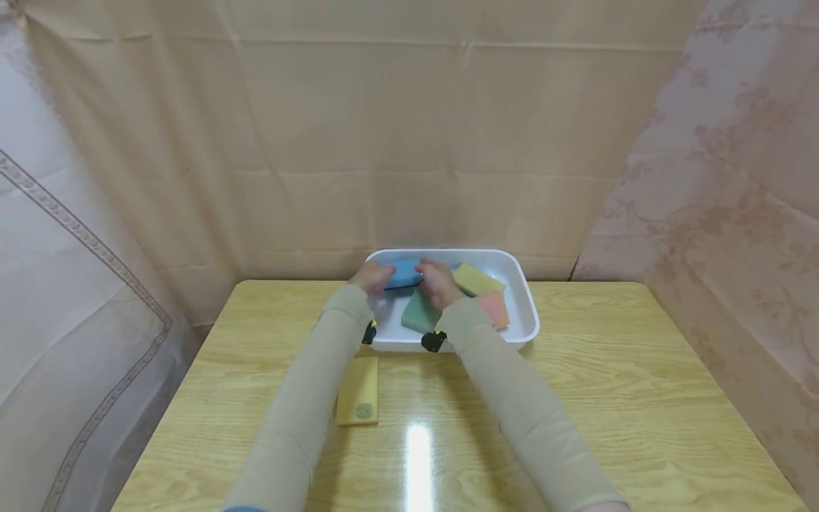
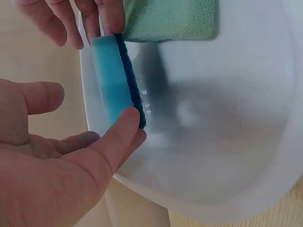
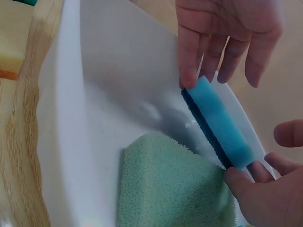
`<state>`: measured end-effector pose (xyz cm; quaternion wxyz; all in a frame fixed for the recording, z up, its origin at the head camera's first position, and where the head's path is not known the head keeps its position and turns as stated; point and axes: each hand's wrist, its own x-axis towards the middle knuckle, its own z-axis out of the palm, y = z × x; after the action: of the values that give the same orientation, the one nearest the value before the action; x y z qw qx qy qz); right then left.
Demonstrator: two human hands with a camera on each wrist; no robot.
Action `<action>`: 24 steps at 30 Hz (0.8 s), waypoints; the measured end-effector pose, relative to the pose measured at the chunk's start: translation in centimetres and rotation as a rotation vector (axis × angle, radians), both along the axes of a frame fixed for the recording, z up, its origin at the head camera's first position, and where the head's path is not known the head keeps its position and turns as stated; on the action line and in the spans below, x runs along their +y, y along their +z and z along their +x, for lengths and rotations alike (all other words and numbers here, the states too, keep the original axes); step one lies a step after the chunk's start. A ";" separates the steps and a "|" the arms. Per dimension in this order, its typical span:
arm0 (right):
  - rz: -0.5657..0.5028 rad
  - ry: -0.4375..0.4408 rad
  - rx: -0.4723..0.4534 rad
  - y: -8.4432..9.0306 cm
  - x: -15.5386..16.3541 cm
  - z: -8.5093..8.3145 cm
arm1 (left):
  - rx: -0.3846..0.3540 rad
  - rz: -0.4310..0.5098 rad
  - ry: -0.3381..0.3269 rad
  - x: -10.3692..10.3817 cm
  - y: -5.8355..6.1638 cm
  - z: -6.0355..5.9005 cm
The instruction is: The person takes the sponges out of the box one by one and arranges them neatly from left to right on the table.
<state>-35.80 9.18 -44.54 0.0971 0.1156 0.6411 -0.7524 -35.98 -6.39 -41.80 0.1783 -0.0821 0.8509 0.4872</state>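
Observation:
A blue sponge with a dark scouring side is held over the back left of a white tub, pressed end to end between my two hands. My left hand touches its left end with one straight fingertip, thumb apart. At the other end my right hand presses with its fingertips, thumb also apart. In the wrist views the blue sponge stands on edge above the tub floor. A green sponge lies in the tub just below my right hand.
A yellow sponge and a pink-orange sponge lie in the tub's right half. Another yellow sponge lies on the wooden table in front of the tub, under my left forearm. Cloth curtains close the back and sides.

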 end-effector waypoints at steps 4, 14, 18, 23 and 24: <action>-0.003 0.004 -0.009 0.3 0.2 -0.1 | 0.013 0.008 0.004 -0.1 0.2 0.2; -0.003 0.011 -0.010 1.2 0.7 0.1 | 0.046 -0.007 0.038 0.0 0.8 0.2; 0.004 0.022 -0.016 1.6 1.2 0.1 | 0.055 0.026 0.039 0.0 1.1 -0.1; 0.008 0.032 -0.006 2.0 1.7 0.1 | 0.069 0.089 0.024 -0.1 1.5 -0.1; 0.009 0.031 -0.003 2.0 1.8 0.1 | 0.070 0.089 0.020 -0.2 1.6 0.0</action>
<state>-35.73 10.98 -42.50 0.1091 0.1072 0.6462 -0.7477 -35.99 -6.56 -40.18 0.1467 -0.0656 0.8333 0.5289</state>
